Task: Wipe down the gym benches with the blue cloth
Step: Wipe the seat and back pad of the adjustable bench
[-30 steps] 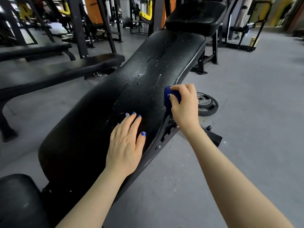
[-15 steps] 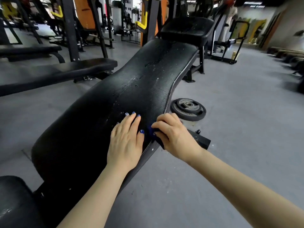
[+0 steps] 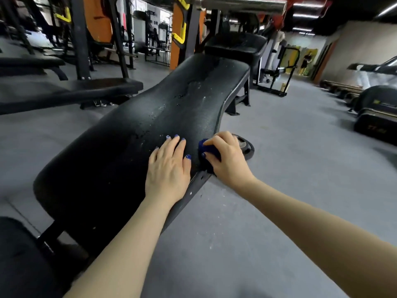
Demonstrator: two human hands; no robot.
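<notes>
A long black padded bench (image 3: 133, 147) runs from the near left to the far centre, its top streaked with wet patches and worn spots. My left hand (image 3: 168, 168) lies flat on the pad with straight fingers, close to the right edge. Right beside it, my right hand (image 3: 227, 158) grips the bunched blue cloth (image 3: 207, 148) against the bench's right side edge, above the metal frame rail. Most of the cloth is hidden under my fingers.
A weight plate (image 3: 246, 145) lies on the grey floor just behind my right hand. A second black bench (image 3: 71, 91) stands to the left, with racks behind it. A black head pad (image 3: 236, 47) and a steel bar (image 3: 242, 4) sit beyond the bench; machines stand at the far right.
My right hand slid the cloth down the bench's right edge toward me, then back a little away. The view tilted upward. My left hand stayed flat on the pad.
</notes>
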